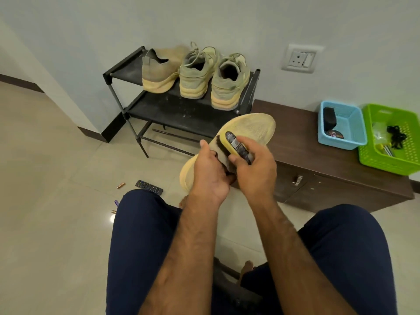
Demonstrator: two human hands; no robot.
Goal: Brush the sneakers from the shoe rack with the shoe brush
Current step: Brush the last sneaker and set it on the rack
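1. Closest in, your knees in navy trousers [141,235] fill the bottom, with both forearms reaching out between them.
2. Your left hand [210,176] is wrapped round the heel end of a beige sneaker [252,129]. It's held up off the floor, yellowish sole turned up toward you, toe pointing away to the right.
3. Your right hand [252,169] has its fingers curled round the shoe brush [236,144]. The dark bristles are pressed against the sneaker's side, right by your left thumb.
4. On the tiled floor [56,155] left of your knee there's a black remote [149,187] with a loose battery [121,185] just beside it.
5. Past your hands the black shoe rack [127,64] stands against the wall. The other three sneakers [196,73] sit on its top shelf, heels facing you: a knit beige one on the left and a laced pair to its right.
6. Right of the rack is a low brown counter [318,160] carrying a blue basket [341,142] with dark items inside. A green basket [386,164] sits just beside it, holding a black tangle of cord.
7. Furthest back, a wall socket [301,58] is up above the counter.
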